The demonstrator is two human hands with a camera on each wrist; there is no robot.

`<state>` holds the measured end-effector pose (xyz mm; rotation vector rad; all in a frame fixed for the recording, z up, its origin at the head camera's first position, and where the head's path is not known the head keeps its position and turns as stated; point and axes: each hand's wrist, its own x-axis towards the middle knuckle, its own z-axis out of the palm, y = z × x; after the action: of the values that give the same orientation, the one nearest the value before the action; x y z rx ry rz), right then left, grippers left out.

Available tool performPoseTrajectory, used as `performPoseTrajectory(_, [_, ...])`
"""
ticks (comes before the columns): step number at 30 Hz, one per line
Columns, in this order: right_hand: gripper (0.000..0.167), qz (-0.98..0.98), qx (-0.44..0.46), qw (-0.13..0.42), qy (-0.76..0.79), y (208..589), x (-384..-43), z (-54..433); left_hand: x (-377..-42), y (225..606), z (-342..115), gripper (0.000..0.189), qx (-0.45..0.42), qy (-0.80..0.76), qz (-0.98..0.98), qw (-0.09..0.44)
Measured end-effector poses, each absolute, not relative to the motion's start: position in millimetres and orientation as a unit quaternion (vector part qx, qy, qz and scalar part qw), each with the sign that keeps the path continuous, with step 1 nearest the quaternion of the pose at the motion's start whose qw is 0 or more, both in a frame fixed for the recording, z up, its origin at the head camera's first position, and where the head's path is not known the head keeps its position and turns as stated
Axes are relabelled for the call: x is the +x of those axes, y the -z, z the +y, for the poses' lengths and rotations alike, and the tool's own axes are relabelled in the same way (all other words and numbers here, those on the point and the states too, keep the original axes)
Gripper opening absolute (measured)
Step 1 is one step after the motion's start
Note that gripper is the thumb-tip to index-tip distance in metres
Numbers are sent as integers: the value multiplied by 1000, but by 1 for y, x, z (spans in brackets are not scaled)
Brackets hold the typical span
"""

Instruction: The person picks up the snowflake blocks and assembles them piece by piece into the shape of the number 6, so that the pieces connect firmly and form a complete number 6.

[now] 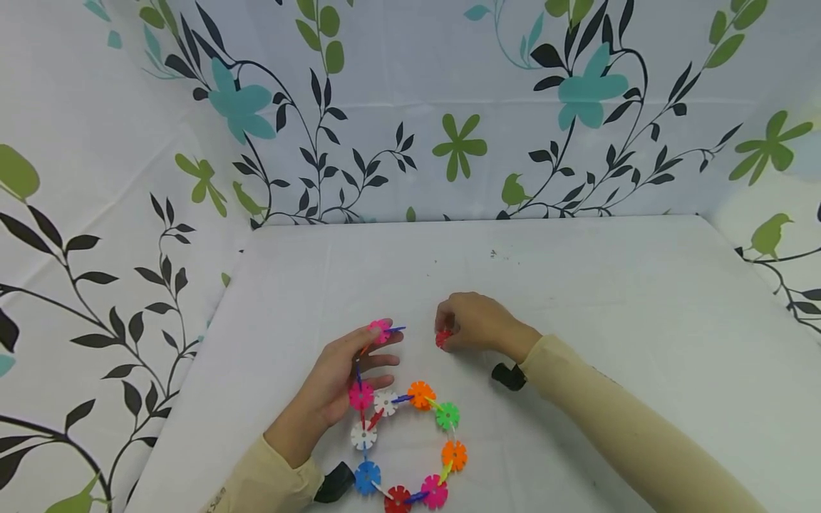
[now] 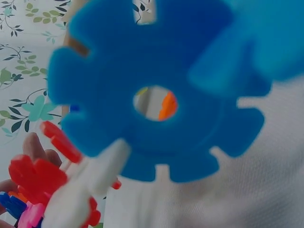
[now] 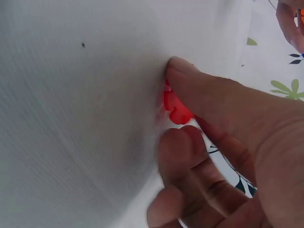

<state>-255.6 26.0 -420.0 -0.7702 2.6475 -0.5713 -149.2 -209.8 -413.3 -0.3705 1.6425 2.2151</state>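
My left hand (image 1: 336,374) holds the upper end of a chain of notched plastic discs, pinching a pink disc (image 1: 380,330) between thumb and index finger, the other fingers spread. From there the chain passes a second pink disc (image 1: 361,395) and joins a ring of linked discs, among them a white disc (image 1: 363,435), an orange disc (image 1: 455,456) and a green disc (image 1: 447,415). A blue disc (image 2: 99,123) fills much of the left wrist view. Farther right, my right hand (image 1: 477,322) pinches a red disc (image 3: 178,111) at the table surface, its fingers partly hiding it.
A white cloth covers the table (image 1: 590,299). Behind and to the left hangs a leaf-patterned curtain (image 1: 398,71). Black wrist straps, one by the right sleeve (image 1: 509,376) and one by the left sleeve (image 1: 336,482), show near the cuffs.
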Motion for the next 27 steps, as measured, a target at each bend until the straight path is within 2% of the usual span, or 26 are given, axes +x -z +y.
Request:
performPoseTrajectory(14, [10, 846, -294, 135, 424, 414, -246, 30, -149, 411, -209, 46, -137, -784, 578, 180])
performPoseTrajectory(27, [11, 791, -259, 162, 530, 404, -241, 25, -149, 412, -208, 46, -140, -784, 577, 180])
